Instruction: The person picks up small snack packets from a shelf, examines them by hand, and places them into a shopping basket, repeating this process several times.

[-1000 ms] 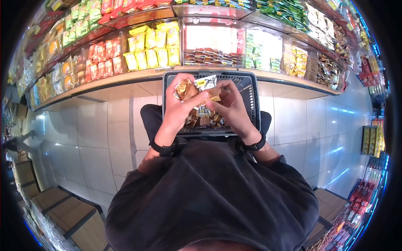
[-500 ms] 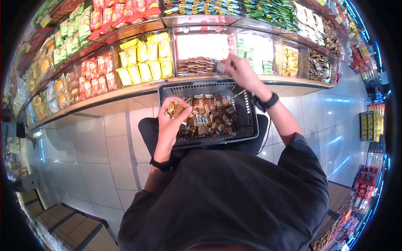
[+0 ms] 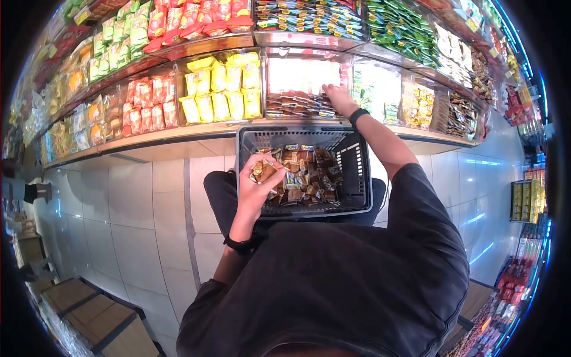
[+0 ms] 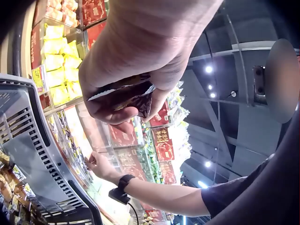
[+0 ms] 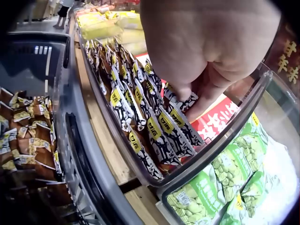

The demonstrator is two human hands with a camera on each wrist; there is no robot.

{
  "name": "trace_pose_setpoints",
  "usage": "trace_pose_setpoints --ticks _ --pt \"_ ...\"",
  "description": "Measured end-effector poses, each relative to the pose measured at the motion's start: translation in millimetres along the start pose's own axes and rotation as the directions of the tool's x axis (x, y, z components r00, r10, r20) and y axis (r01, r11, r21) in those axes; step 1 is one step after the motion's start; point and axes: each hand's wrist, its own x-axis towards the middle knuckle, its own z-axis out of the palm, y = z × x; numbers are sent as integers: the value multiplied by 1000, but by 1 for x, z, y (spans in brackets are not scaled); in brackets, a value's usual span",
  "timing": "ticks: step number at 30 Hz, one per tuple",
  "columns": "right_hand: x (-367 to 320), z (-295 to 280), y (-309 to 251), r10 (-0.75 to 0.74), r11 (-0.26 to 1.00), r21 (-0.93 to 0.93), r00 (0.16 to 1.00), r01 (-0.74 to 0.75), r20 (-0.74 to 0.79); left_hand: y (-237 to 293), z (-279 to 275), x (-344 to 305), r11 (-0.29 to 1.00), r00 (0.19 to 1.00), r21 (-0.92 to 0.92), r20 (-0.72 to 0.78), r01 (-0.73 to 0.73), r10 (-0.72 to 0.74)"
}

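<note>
My left hand (image 3: 252, 189) is over the left side of the shopping basket (image 3: 309, 218), fingers curled around brown snack packets (image 3: 262, 172). In the left wrist view, a dark packet (image 4: 125, 97) shows between thumb and fingers. My right hand (image 3: 341, 102) reaches into a clear shelf bin at its right part. There, thumb and finger pinch a snack packet (image 5: 180, 99) with a black, white and yellow end, beside rows of matching packets (image 5: 136, 105) standing on edge. Fingertips are low in the bin, over its red-and-white card (image 5: 216, 119).
Many loose brown packets (image 3: 303, 175) lie in the basket, which rests on the person's lap against the wooden shelf edge (image 3: 202, 131). Yellow bags (image 3: 220, 95) fill the bin to the left. Green bags (image 5: 211, 192) sit beyond the clear divider on the right.
Both hands were together over the basket with packets a second ago. The right hand has since gone forward to the shelf bin; the left keeps its packets over the basket.
</note>
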Motion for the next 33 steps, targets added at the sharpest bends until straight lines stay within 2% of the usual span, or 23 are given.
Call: trace_pose_setpoints --ticks 4,6,9,11,12,13,14,15,16,17,18,20,21,22,24,25,27,28,30,31,33 --pt "-6 -4 4 -12 996 93 999 8 42 2 2 -1 998 998 -46 43 48 -46" --pt "-5 -2 5 35 994 101 996 -44 87 1 2 0 997 996 -42 54 69 -67" --pt "-11 -8 5 32 991 132 999 -38 43 2 4 1 994 990 -21 92 108 -106" --pt "-20 -28 -6 -4 994 111 997 13 -82 11 7 0 981 972 -63 162 182 -169" --pt "-26 -46 -18 -4 993 114 996 13 -84 11 6 1 982 972 -60 160 181 -169" --pt "-35 -71 -37 53 937 348 996 -24 -74 9 5 1 975 964 -128 221 180 -149" --pt "-45 -92 -56 104 824 563 993 -58 -49 8 2 2 964 953 -195 277 183 -125" --pt "-57 -106 -73 72 727 685 997 -36 -24 6 0 4 946 933 -258 345 195 -98" --pt "-71 -119 -93 38 608 793 999 -21 -2 10 1 2 947 937 -250 333 200 -110" --pt "-89 -144 -118 0 391 909 987 -146 159 17 5 -1 932 926 -297 367 206 -88" --pt "-105 -163 -143 -74 158 945 951 -286 300 22 9 -1 915 912 -343 405 214 -62" --pt "-131 -168 -177 -192 -98 955 947 -279 257 23 14 -1 921 897 -329 440 207 -44" --pt "-140 -178 -189 -152 21 957 946 -288 288 24 18 -2 943 900 -274 433 189 -54" --pt "-147 -164 -198 -102 24 980 974 -200 201 24 21 -3 961 903 -217 425 169 -63" --pt "-155 -157 -207 44 132 989 997 -69 64 21 21 -3 968 905 -184 419 170 -79" --pt "-158 -161 -207 48 127 990 997 -69 63 21 18 -3 961 901 -188 421 203 -108" --pt "-163 -175 -205 128 -99 934 927 -343 354 26 18 -1 959 906 -171 398 227 -143" --pt "-165 -170 -204 129 -101 935 927 -340 351 27 18 -2 959 906 -168 399 226 -143" --pt "-167 -160 -202 242 -198 958 937 -206 252 29 20 -4 988 954 -49 270 145 -127" --pt "-171 -161 -203 256 -220 954 932 -205 259 32 24 -7 993 976 -33 189 117 -109" --pt "-175 -163 -211 212 -251 951 948 -181 236 37 23 -8 998 984 -26 166 62 -57"
